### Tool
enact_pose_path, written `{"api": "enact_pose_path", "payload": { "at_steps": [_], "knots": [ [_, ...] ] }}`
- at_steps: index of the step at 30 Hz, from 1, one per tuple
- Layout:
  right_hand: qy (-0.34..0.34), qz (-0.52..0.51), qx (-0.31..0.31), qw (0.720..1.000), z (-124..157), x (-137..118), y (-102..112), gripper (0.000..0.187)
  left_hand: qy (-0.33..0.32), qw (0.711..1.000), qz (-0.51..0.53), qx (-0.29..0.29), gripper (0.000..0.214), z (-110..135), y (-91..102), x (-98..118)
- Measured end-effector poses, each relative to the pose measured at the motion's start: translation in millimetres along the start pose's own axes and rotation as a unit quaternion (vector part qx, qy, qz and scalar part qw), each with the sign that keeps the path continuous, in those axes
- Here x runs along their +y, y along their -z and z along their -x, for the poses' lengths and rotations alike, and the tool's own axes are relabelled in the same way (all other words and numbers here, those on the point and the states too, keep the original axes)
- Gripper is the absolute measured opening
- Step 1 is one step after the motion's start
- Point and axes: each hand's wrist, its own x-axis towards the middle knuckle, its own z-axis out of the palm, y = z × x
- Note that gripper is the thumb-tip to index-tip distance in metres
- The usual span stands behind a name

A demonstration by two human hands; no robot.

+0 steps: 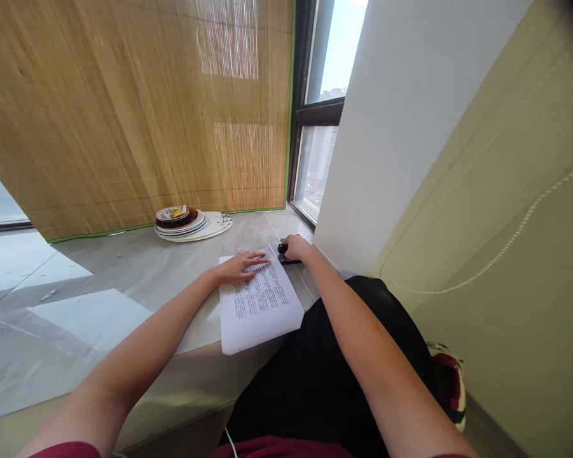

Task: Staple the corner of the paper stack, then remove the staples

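A printed sheet of paper (262, 318) lies on the grey stone ledge, its near end sticking out past the front edge. Flat on its upper part rests my left hand (241, 267), fingers stretched out and pressing on the print. At the sheet's far right corner is a black stapler (283, 250) with a rounded head and a flat base. My right hand (296, 247) is closed around it from behind, and its fingers partly hide the body. Whether the paper sits between the stapler's jaws I cannot make out.
A stack of plates (181, 222) stands at the back of the ledge (138, 267), against a bamboo blind (138, 114). To the right are a window (317, 159) and a white wall (391, 127). A bead chain (524, 222) hangs farther right. My black-clad leg is beside the ledge.
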Motion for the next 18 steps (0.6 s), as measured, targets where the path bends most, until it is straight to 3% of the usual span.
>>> {"api": "enact_pose_path", "payload": {
  "at_steps": [6, 11, 18],
  "knots": [
    [0.078, -0.021, -0.003, 0.997, 2.4, -7.0, -0.6, 0.039, -0.001, 0.996, -0.061, -0.066, 0.074, 1.7, 11.3, 13.3],
    [0.152, -0.098, 0.003, 0.983, 2.9, -2.4, 5.9, 0.039, 0.008, 0.993, -0.080, -0.087, 0.071, -0.8, 14.7, 27.0],
    [0.223, -0.047, 0.053, 0.972, 1.3, -4.4, 0.0, 0.019, 0.010, 0.994, -0.044, -0.104, 0.078, -1.1, 12.8, 30.4]
  ]
}}
